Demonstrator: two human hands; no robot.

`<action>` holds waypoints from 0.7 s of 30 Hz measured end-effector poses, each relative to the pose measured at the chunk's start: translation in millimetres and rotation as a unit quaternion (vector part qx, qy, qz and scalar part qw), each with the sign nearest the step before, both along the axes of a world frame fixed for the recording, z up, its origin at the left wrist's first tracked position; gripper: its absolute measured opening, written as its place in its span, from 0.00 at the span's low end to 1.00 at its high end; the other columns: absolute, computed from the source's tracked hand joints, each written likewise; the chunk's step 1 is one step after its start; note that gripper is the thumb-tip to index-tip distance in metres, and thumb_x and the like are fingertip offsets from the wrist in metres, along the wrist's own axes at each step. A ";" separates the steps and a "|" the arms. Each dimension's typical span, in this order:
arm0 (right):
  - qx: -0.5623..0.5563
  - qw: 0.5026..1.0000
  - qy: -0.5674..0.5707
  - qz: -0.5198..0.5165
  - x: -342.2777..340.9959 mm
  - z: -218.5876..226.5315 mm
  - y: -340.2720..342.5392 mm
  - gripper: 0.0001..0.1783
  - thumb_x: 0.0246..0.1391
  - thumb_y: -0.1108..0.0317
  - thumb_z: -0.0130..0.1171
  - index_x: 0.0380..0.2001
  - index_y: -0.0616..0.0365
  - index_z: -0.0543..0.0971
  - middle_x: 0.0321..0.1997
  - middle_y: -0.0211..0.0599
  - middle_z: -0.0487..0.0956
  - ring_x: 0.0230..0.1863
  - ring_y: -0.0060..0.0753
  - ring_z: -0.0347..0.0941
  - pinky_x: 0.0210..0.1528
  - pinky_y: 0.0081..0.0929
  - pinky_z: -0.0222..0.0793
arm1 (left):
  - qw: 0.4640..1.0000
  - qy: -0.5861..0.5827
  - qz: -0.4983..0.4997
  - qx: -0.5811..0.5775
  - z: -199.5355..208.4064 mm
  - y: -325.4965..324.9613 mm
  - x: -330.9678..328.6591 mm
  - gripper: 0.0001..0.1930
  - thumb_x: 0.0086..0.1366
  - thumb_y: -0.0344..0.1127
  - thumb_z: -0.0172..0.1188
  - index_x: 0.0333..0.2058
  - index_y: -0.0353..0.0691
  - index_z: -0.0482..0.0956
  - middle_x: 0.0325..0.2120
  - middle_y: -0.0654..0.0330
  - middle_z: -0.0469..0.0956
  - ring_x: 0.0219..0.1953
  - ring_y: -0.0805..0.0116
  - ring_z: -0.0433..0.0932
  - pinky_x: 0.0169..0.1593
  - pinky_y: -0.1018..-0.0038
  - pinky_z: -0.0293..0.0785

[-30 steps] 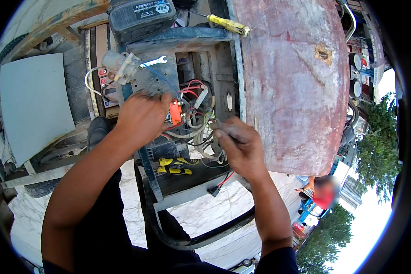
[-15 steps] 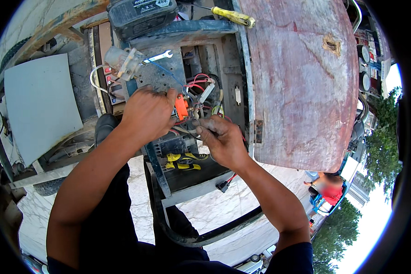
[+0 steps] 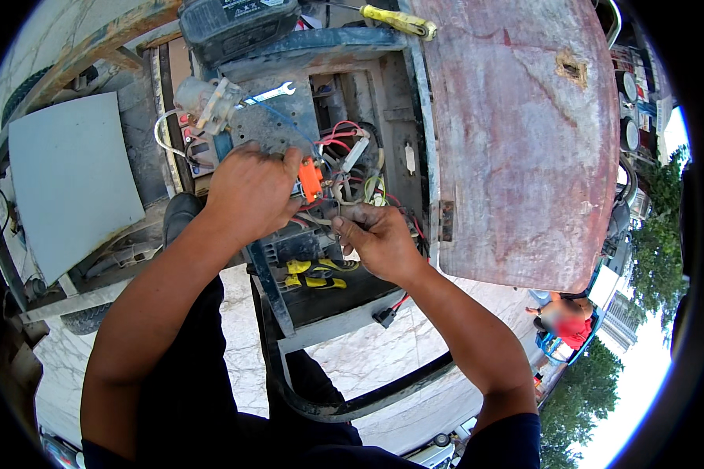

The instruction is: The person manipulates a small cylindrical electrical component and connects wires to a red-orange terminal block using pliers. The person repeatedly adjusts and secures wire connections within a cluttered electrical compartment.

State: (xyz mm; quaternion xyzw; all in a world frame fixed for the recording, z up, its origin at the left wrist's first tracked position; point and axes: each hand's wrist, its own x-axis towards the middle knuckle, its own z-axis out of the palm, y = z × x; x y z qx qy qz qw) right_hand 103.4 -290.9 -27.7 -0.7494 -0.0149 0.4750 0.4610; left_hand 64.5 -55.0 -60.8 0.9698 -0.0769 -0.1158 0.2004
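Over an open metal compartment, my left hand (image 3: 254,187) is closed around a small electrical part (image 3: 311,180) with a bright orange face, its thumb along the top. Just to the right, my right hand (image 3: 379,238) has thumb and forefinger pinched on a thin wire beside that part; the fingertips partly hide it. Red, white and grey wires (image 3: 340,141) crowd the space past both hands, with a white connector (image 3: 357,154) among them. A blue wire (image 3: 289,121) runs from the orange-faced part toward an open-end wrench (image 3: 270,94) lying on the perforated plate.
Yellow-and-black pliers (image 3: 317,273) lie on the near ledge below my hands. A yellow-handled screwdriver (image 3: 399,22) rests at the far edge near a black battery pack (image 3: 238,27). A worn reddish panel (image 3: 516,148) stands at the right, a grey panel (image 3: 74,180) at the left.
My right fingers have shifted slightly and curl closer beside the orange-faced part. The left hand keeps its hold almost unmoved, and the view has shifted a little.
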 end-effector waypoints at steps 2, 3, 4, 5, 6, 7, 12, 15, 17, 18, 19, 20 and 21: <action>0.000 0.999 0.029 -0.029 -2.9 -5.4 -2.3 0.13 0.67 0.67 0.62 0.44 0.69 0.85 0.26 0.31 0.79 0.25 0.19 0.74 0.29 0.21 0.73 | 1.000 -0.002 -0.001 -0.003 0.0 -0.8 0.5 0.32 0.50 0.50 0.76 0.47 0.36 0.74 0.21 0.53 0.81 0.32 0.51 0.81 0.42 0.60 0.76; -0.007 0.999 0.044 -0.023 -2.4 -6.1 -3.1 0.14 0.68 0.66 0.62 0.45 0.69 0.84 0.27 0.31 0.79 0.26 0.19 0.75 0.30 0.22 0.74 | 1.000 -0.004 -0.001 -0.003 -0.1 -0.8 0.4 0.32 0.50 0.49 0.76 0.47 0.36 0.74 0.21 0.53 0.81 0.32 0.51 0.81 0.42 0.60 0.76; -0.014 0.998 0.059 -0.018 -0.3 -6.8 -4.0 0.14 0.68 0.66 0.62 0.46 0.69 0.84 0.28 0.30 0.80 0.27 0.19 0.75 0.30 0.23 0.75 | 1.000 -0.006 -0.002 -0.002 -0.4 -1.0 0.4 0.32 0.50 0.49 0.76 0.47 0.36 0.74 0.21 0.53 0.81 0.32 0.51 0.81 0.42 0.60 0.76; -0.021 0.997 0.074 -0.012 1.9 -7.5 -4.6 0.15 0.69 0.66 0.61 0.47 0.69 0.84 0.29 0.30 0.81 0.28 0.19 0.75 0.31 0.24 0.75 | 1.000 -0.008 -0.003 -0.002 -0.4 -1.3 0.6 0.32 0.50 0.49 0.76 0.47 0.37 0.74 0.21 0.53 0.81 0.32 0.51 0.81 0.42 0.60 0.76; -0.027 0.996 0.083 0.000 4.6 -6.6 -1.1 0.15 0.68 0.66 0.61 0.45 0.69 0.84 0.28 0.31 0.80 0.27 0.20 0.75 0.31 0.24 0.75 | 1.000 -0.008 -0.003 -0.001 -1.1 -0.6 -0.1 0.32 0.50 0.48 0.76 0.47 0.37 0.74 0.22 0.53 0.81 0.32 0.51 0.81 0.42 0.60 0.76; -0.033 0.995 0.092 0.011 8.7 -2.3 4.1 0.14 0.68 0.65 0.62 0.43 0.70 0.84 0.28 0.31 0.80 0.27 0.20 0.75 0.31 0.24 0.75 | 1.000 -0.008 -0.004 0.000 -1.6 -0.2 -0.5 0.31 0.49 0.48 0.76 0.47 0.37 0.74 0.22 0.53 0.81 0.32 0.51 0.81 0.42 0.60 0.76; -0.058 0.990 0.089 0.088 15.3 3.1 11.1 0.14 0.67 0.65 0.62 0.36 0.69 0.84 0.25 0.32 0.79 0.25 0.21 0.75 0.29 0.24 0.75 | 1.000 -0.021 0.001 -0.019 -5.3 0.8 -2.7 0.31 0.49 0.43 0.76 0.49 0.39 0.73 0.23 0.53 0.81 0.32 0.50 0.81 0.43 0.59 0.75; -0.068 0.988 0.041 0.136 13.7 3.3 9.0 0.14 0.67 0.65 0.61 0.35 0.67 0.84 0.23 0.31 0.78 0.23 0.20 0.74 0.28 0.24 0.73 | 0.999 -0.029 0.012 -0.040 -5.2 0.0 -3.9 0.32 0.49 0.41 0.76 0.51 0.41 0.72 0.24 0.54 0.80 0.32 0.50 0.80 0.43 0.59 0.75; -0.053 0.988 0.015 0.147 10.0 -4.2 4.3 0.13 0.67 0.65 0.61 0.36 0.67 0.84 0.22 0.30 0.78 0.22 0.20 0.73 0.27 0.24 0.72 | 0.997 -0.037 0.017 -0.063 -3.7 -0.2 -3.0 0.33 0.49 0.39 0.77 0.53 0.42 0.71 0.23 0.54 0.80 0.32 0.50 0.80 0.43 0.59 0.75; -0.058 0.989 0.013 0.137 9.9 -3.0 5.8 0.13 0.66 0.66 0.61 0.35 0.67 0.84 0.22 0.37 0.78 0.23 0.24 0.73 0.30 0.28 0.72 | 0.997 -0.040 0.016 -0.068 -3.2 0.5 -3.4 0.33 0.49 0.39 0.77 0.53 0.42 0.71 0.25 0.54 0.81 0.33 0.50 0.80 0.43 0.59 0.75; -0.063 0.990 0.012 0.127 11.0 1.1 8.5 0.13 0.65 0.67 0.61 0.34 0.68 0.84 0.22 0.44 0.78 0.24 0.29 0.74 0.32 0.33 0.72 | 0.996 -0.044 0.014 -0.074 -2.7 1.2 -3.9 0.34 0.49 0.38 0.77 0.53 0.42 0.71 0.27 0.54 0.81 0.34 0.50 0.80 0.43 0.59 0.75; -0.067 0.991 0.011 0.117 11.8 3.7 10.5 0.12 0.63 0.67 0.61 0.34 0.69 0.84 0.22 0.51 0.78 0.25 0.33 0.74 0.35 0.38 0.72 | 0.996 -0.047 0.013 -0.080 -2.6 1.9 -4.1 0.34 0.49 0.38 0.76 0.53 0.42 0.71 0.28 0.54 0.82 0.34 0.50 0.80 0.44 0.59 0.75; -0.066 0.991 0.009 0.116 11.9 4.4 10.7 0.13 0.63 0.67 0.62 0.34 0.69 0.84 0.23 0.52 0.79 0.25 0.35 0.74 0.35 0.38 0.72 | 0.995 -0.060 0.007 -0.081 -3.9 2.6 -5.0 0.34 0.49 0.37 0.76 0.54 0.42 0.71 0.31 0.54 0.82 0.34 0.50 0.80 0.44 0.59 0.75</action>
